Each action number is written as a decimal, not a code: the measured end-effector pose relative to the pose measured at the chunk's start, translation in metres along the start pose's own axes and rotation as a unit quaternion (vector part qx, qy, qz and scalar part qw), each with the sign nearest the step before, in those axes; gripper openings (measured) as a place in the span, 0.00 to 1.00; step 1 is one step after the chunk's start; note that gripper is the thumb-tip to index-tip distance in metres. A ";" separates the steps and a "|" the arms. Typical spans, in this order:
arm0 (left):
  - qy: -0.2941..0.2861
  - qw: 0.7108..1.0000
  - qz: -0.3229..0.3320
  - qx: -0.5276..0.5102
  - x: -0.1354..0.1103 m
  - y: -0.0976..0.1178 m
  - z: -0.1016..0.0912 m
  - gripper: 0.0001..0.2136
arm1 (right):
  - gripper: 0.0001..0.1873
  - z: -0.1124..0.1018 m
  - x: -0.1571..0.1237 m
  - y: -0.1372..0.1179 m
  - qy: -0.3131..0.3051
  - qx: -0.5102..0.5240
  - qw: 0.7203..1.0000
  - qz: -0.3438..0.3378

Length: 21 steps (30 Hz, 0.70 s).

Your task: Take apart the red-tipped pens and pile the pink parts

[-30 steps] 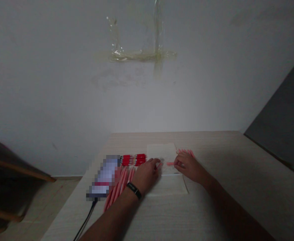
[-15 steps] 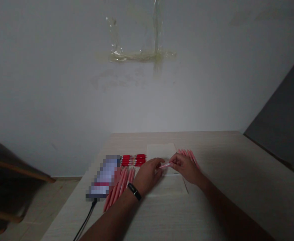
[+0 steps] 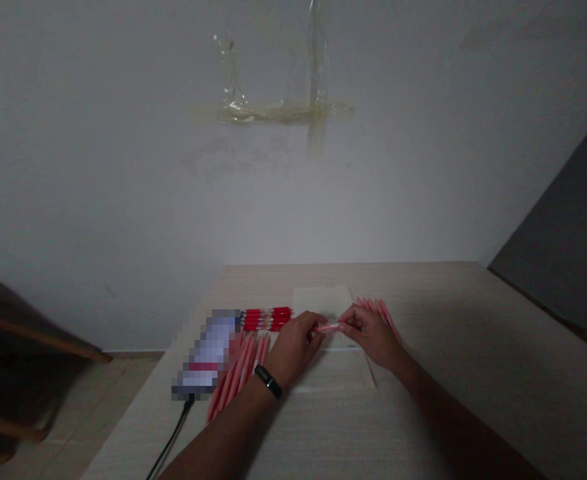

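Over an open booklet or sheet of pale paper, a slim pink pen lies level between my two hands. My left hand, with a black band on its wrist, pinches the pen's left end between thumb and fingers. At the other end, the fingertips of my right hand close on it. Small details of the pen are too dim to read. Just beyond my right hand lie several pink pens side by side, partly covered by it. More pink pens rest left of my left forearm.
Red pens form a neat stack behind my left hand. A blurred-out phone-like device with a black cable lies on the left of the wooden table. A wall with old tape rises behind. A chair stands at left.
My left fingers have closed onto the pink pen's left end, and the pen is now nearly level instead of tilted. My right hand has barely moved.
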State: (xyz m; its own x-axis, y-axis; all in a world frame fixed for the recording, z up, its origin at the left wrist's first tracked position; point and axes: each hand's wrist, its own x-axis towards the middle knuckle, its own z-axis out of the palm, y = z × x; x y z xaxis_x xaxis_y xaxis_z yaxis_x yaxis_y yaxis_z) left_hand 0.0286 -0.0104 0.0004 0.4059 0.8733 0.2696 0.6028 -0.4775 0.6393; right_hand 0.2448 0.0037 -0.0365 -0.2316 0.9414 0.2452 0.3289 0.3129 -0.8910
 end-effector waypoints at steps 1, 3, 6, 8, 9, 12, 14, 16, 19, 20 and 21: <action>0.007 1.000 -0.002 -0.007 0.000 0.000 -0.001 0.09 | 0.14 0.000 0.000 0.001 -0.002 0.003 1.000 0.002; 0.022 1.000 -0.006 -0.017 0.001 0.001 -0.002 0.09 | 0.15 0.001 0.000 0.003 -0.020 0.021 0.999 0.017; 0.035 0.999 -0.010 -0.027 0.002 0.001 -0.003 0.09 | 0.18 0.004 -0.001 0.003 -0.061 0.073 0.994 0.047; 0.045 0.998 -0.012 -0.035 0.002 0.001 -0.003 0.10 | 0.18 0.008 -0.002 0.001 -0.080 0.101 0.990 0.050; 0.051 0.998 -0.014 -0.039 0.002 0.001 -0.003 0.10 | 0.18 0.009 -0.002 0.000 -0.086 0.111 0.989 0.049; 0.062 0.997 -0.015 -0.047 0.002 0.002 -0.003 0.11 | 0.17 0.012 -0.003 -0.002 -0.094 0.136 0.985 0.046; 0.065 0.997 -0.011 -0.047 0.001 0.003 -0.003 0.11 | 0.16 0.012 -0.003 -0.001 -0.095 0.147 0.983 0.049; 0.066 0.997 -0.007 -0.045 0.001 0.005 -0.004 0.10 | 0.15 0.011 -0.002 0.001 -0.089 0.145 0.984 0.058; 0.063 0.997 -0.004 -0.037 0.001 0.006 -0.005 0.07 | 0.15 0.008 -0.001 0.004 -0.062 0.139 0.985 0.075; 0.058 0.998 -0.003 -0.033 0.001 0.006 -0.006 0.07 | 0.15 0.007 0.000 0.005 -0.050 0.140 0.986 0.076; 0.053 0.998 -0.003 -0.029 0.001 0.006 -0.006 0.06 | 0.16 0.006 0.000 0.006 -0.037 0.140 0.987 0.074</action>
State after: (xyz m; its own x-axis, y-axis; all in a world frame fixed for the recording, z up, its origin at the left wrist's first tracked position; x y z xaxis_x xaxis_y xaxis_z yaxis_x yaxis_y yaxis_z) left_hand 0.0285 -0.0114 0.0088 0.3263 0.8826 0.3385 0.5627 -0.4691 0.6807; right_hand 0.2411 0.0051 -0.0439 -0.2704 0.9589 0.0857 0.1007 0.1167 -0.9880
